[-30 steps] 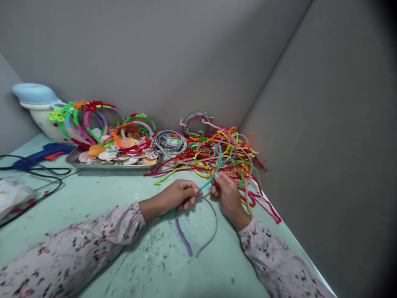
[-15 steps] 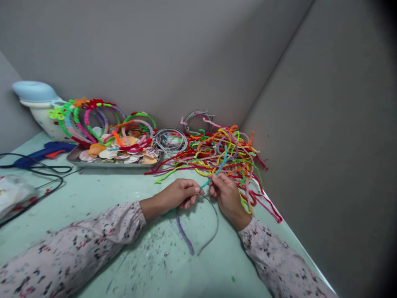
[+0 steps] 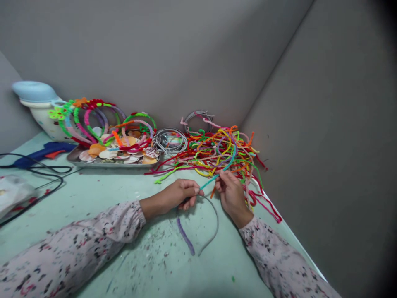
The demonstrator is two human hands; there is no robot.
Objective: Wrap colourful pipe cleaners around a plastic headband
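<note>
My left hand (image 3: 187, 193) is closed in a pinch around the top of a thin grey headband (image 3: 216, 225), whose two ends hang down toward the table. One side of the band is wrapped in a purple pipe cleaner (image 3: 185, 236); the other side is bare. From the left fingertips a turquoise pipe cleaner (image 3: 211, 181) runs up to the right. Partway along it, my right hand (image 3: 232, 196) pinches it between thumb and fingers, and its free end reaches over the pile behind. My left fingers hide where the pipe cleaner meets the band.
Behind my hands lies a tangled pile of colourful pipe cleaners (image 3: 214, 153). Left of it are coiled grey bands (image 3: 170, 140) and a metal tray (image 3: 114, 165) holding shells and decorated headbands (image 3: 89, 120). A blue glue gun (image 3: 34, 156) with a black cord lies farther left.
My right hand has moved a little to the right, away from the left, leaving a longer straight stretch of turquoise pipe cleaner between them. My left hand and the headband have barely moved.
</note>
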